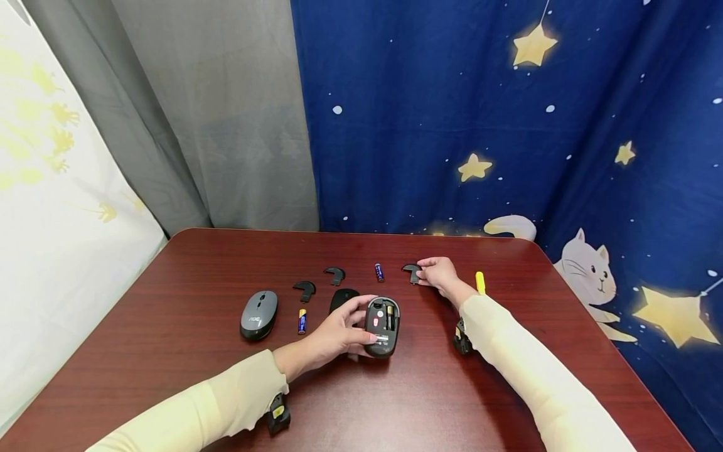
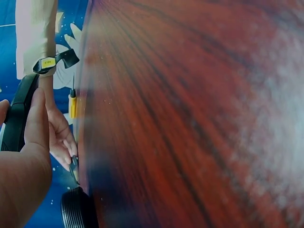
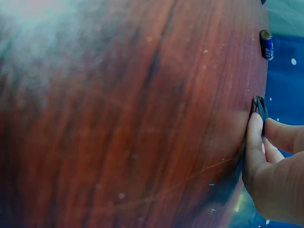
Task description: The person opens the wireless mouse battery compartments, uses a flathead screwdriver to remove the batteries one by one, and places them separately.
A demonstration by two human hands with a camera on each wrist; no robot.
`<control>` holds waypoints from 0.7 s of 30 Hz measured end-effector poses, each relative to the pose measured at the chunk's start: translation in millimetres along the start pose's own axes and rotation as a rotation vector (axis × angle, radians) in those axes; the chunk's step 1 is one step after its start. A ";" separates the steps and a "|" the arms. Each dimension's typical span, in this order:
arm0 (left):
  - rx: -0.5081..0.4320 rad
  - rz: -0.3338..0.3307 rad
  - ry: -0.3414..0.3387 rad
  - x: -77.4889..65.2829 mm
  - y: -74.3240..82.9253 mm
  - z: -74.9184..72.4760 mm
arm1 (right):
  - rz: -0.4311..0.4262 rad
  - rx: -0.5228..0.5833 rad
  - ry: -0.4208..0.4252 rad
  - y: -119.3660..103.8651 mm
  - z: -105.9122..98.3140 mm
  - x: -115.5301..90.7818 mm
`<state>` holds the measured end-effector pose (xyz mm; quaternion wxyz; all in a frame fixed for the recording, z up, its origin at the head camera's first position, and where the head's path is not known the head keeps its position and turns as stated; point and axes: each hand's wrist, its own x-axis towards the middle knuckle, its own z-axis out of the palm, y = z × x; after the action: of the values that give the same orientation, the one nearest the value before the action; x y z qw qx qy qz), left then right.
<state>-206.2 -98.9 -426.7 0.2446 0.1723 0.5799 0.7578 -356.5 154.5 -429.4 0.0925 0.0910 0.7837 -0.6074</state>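
My left hand [image 1: 340, 331] grips a computer mouse [image 1: 383, 342] by its sides, its underside turned up. The mouse's battery bay is uncovered, and a battery [image 1: 390, 317] lies in it. Edge-on, the same mouse [image 2: 19, 111] shows between thumb and fingers in the left wrist view. At the table's far side my right hand [image 1: 440, 275] pinches a black curved battery cover [image 1: 410, 270]; thumb and fingertips hold this cover [image 3: 259, 105] in the right wrist view. Just left of it a blue battery [image 1: 379, 272] lies on the table.
A grey mouse [image 1: 259, 315] stands at the left, with a blue-and-yellow battery [image 1: 302, 321] beside it. Two more black covers, one nearer [image 1: 305, 290] and one farther [image 1: 336, 275], lie behind. A dark mouse [image 1: 342, 297] is partly behind my left hand. A yellow-handled screwdriver [image 1: 480, 282] lies beyond my right forearm.
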 end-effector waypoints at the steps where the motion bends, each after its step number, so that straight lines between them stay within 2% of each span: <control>1: -0.001 -0.001 0.000 0.0 0.0 0.1 | -0.003 -0.017 0.012 -0.1 0.3 0.1; 10: 0.004 -0.007 0.005 0.2 -0.4 -0.1 | -0.046 -0.244 0.117 -1.3 6.7 5.6; 21: 0.002 -0.010 0.002 0.2 -2.0 0.7 | -0.046 -0.328 0.170 -2.1 10.7 6.1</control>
<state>-205.6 -97.8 -428.4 0.2476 0.1688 0.5817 0.7562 -362.5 143.8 -431.6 0.0258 0.1078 0.8792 -0.4634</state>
